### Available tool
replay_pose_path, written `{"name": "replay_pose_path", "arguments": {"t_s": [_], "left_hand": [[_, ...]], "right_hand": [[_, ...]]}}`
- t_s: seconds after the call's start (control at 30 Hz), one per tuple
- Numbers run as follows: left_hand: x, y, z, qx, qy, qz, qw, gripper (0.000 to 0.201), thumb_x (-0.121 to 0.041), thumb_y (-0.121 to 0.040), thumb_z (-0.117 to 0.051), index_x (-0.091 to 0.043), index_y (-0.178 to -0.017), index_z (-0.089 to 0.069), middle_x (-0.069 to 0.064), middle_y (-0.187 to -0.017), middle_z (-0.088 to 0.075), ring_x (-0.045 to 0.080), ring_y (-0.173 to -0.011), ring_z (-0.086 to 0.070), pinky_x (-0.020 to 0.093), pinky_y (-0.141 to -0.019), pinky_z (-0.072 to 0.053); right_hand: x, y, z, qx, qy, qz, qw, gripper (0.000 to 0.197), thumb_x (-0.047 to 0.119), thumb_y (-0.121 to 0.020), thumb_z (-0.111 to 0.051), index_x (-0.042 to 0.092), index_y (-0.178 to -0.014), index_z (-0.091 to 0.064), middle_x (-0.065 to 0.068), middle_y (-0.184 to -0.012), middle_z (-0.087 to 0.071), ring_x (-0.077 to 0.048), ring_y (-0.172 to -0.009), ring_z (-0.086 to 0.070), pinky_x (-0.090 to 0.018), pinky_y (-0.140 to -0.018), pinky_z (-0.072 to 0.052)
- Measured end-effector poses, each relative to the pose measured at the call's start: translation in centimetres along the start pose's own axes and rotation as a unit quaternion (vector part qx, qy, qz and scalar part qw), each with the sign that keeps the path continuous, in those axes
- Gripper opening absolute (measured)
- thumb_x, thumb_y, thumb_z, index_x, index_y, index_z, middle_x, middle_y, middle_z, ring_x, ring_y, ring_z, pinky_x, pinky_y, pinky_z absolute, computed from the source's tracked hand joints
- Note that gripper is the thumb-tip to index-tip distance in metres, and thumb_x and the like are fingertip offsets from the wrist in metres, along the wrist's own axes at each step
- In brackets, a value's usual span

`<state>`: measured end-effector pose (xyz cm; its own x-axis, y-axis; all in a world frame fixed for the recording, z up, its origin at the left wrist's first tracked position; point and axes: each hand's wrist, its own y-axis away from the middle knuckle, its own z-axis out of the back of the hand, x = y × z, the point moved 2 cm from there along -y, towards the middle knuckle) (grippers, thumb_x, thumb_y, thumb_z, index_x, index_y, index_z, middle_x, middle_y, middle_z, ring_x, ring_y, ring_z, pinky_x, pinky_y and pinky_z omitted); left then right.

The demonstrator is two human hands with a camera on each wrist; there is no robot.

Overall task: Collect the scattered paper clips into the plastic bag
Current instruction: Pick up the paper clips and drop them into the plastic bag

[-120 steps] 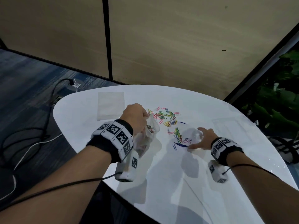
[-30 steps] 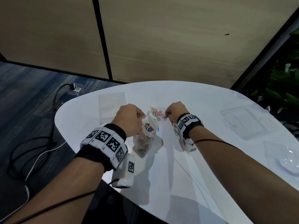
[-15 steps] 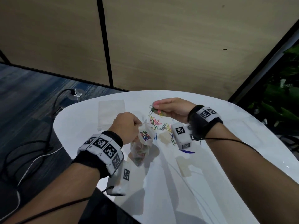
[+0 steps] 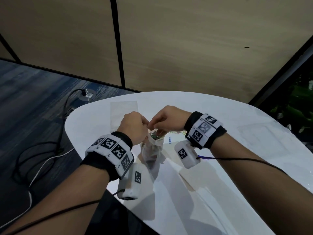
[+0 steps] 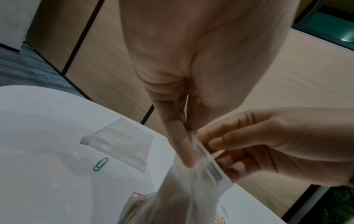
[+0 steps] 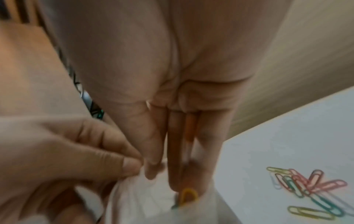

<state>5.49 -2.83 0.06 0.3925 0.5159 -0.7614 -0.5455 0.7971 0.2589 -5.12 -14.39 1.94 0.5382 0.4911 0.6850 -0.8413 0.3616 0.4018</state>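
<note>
My left hand [image 4: 147, 128] pinches the rim of the clear plastic bag [image 4: 152, 150], which hangs above the white table [image 4: 211, 192] with several coloured paper clips [image 4: 155, 136] inside. Thumb and forefinger clamp the bag's zip strip [image 5: 208, 163] in the left wrist view. My right hand [image 4: 153, 128] points down into the bag mouth, fingers bunched, with a yellow clip [image 6: 188, 197] at the fingertips [image 6: 175, 186]. Loose paper clips [image 6: 310, 189] lie on the table to the right. One blue clip [image 4: 169, 140] lies beside the bag and a green clip [image 5: 100, 164] to its left.
A second, empty plastic bag [image 4: 124, 112] lies flat at the table's far left. A clear plastic tray [image 4: 259, 133] sits at the right. Cables [image 4: 42, 150] trail over the carpet left of the table edge. Wood wall panels stand behind.
My right hand has come down and left from above the clip pile to the bag mouth with the clips it picked up. My left hand has kept hold of the bag.
</note>
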Motion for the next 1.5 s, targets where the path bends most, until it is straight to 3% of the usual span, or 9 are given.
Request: {"name": "replay_pose_path", "arguments": {"t_s": [0.1,0.2,0.37,0.6,0.77,0.97,1.07,1.23,1.5], "left_hand": [[0.2,0.6,0.5,0.006,0.015,0.004,1.0,0.021,-0.003,-0.098,-0.051,-0.006,-0.102,-0.072,0.018,-0.09,-0.075,0.032,-0.072,-0.077,0.043,-0.074,-0.064],[0.1,1.1,0.9,0.019,0.038,0.008,0.999,0.02,-0.003,-0.099,-0.05,-0.007,-0.101,-0.07,0.018,-0.09,-0.073,0.032,-0.07,-0.076,0.04,-0.067,-0.065],[0.4,2.1,-1.5,0.092,0.0,-0.02,0.996,0.021,-0.004,-0.097,-0.052,-0.012,-0.101,-0.071,0.014,-0.09,-0.073,0.03,-0.078,-0.075,0.042,-0.075,-0.064],[0.8,4.4,-6.0,0.201,-0.134,-0.059,0.969,0.024,-0.004,-0.09,-0.062,-0.009,-0.11,-0.074,0.012,-0.111,-0.07,0.032,-0.089,-0.072,0.042,-0.08,-0.062],[0.9,4.0,-5.1,0.197,-0.124,-0.041,0.972,0.031,0.001,-0.088,-0.06,-0.012,-0.113,-0.074,0.01,-0.111,-0.073,0.027,-0.088,-0.073,0.039,-0.08,-0.063],[1.6,3.9,-3.8,0.185,-0.024,0.027,0.982,0.033,-0.002,-0.101,-0.04,-0.011,-0.109,-0.071,0.018,-0.096,-0.073,0.033,-0.072,-0.077,0.046,-0.071,-0.064],[1.8,3.7,-3.6,0.175,-0.004,0.047,0.983,0.031,-0.005,-0.102,-0.041,-0.012,-0.108,-0.07,0.018,-0.095,-0.073,0.031,-0.068,-0.077,0.045,-0.069,-0.065],[1.4,3.3,-3.2,0.157,0.009,0.049,0.986,0.024,-0.009,-0.102,-0.044,-0.013,-0.101,-0.067,0.022,-0.089,-0.075,0.033,-0.065,-0.076,0.05,-0.071,-0.064],[1.3,2.5,-1.4,0.132,0.01,0.019,0.991,0.03,-0.007,-0.098,-0.047,-0.017,-0.091,-0.075,0.012,-0.093,-0.077,0.028,-0.076,-0.078,0.045,-0.083,-0.062]], "right_hand": [[-1.8,-1.4,1.6,-0.099,-0.176,-0.022,0.979,0.027,-0.004,-0.091,-0.049,0.005,-0.096,-0.074,-0.015,-0.099,-0.074,-0.023,-0.076,-0.073,-0.031,-0.068,-0.06],[-5.6,-3.7,2.2,-0.187,0.033,-0.077,0.979,0.03,0.013,-0.097,-0.047,0.015,-0.119,-0.068,-0.008,-0.127,-0.065,-0.024,-0.11,-0.064,-0.033,-0.096,-0.051],[-10.6,-6.1,-2.0,-0.048,0.281,-0.068,0.956,0.046,0.029,-0.104,-0.033,0.019,-0.149,-0.034,-0.006,-0.16,-0.023,-0.025,-0.146,-0.024,-0.033,-0.118,-0.018],[-12.0,-3.3,-3.9,0.004,0.466,0.067,0.882,0.05,0.028,-0.094,-0.052,0.013,-0.14,-0.043,-0.007,-0.153,-0.034,-0.028,-0.133,-0.042,-0.044,-0.106,-0.04],[-13.7,-1.7,-4.7,-0.088,0.399,0.09,0.908,0.017,0.009,-0.089,-0.053,0.008,-0.085,-0.069,-0.008,-0.093,-0.067,-0.032,-0.085,-0.065,-0.036,-0.068,-0.052],[-13.4,-0.4,-2.5,-0.177,0.228,-0.071,0.955,0.019,0.009,-0.085,-0.062,0.014,-0.089,-0.08,-0.002,-0.096,-0.075,-0.018,-0.087,-0.068,-0.028,-0.09,-0.052],[-13.4,0.4,-0.6,-0.227,0.031,-0.144,0.963,0.011,0.01,-0.077,-0.075,0.014,-0.085,-0.081,-0.003,-0.086,-0.077,-0.009,-0.075,-0.066,-0.016,-0.073,-0.052],[-8.3,2.7,0.7,-0.069,-0.362,-0.093,0.925,0.014,-0.007,-0.08,-0.07,-0.001,-0.092,-0.076,-0.014,-0.091,-0.075,-0.02,-0.082,-0.072,-0.021,-0.075,-0.058],[-3.0,3.3,-3.3,0.014,-0.135,0.004,0.991,0.016,0.005,-0.077,-0.077,0.011,-0.092,-0.079,-0.006,-0.087,-0.077,-0.011,-0.08,-0.07,-0.029,-0.088,-0.057]]}}
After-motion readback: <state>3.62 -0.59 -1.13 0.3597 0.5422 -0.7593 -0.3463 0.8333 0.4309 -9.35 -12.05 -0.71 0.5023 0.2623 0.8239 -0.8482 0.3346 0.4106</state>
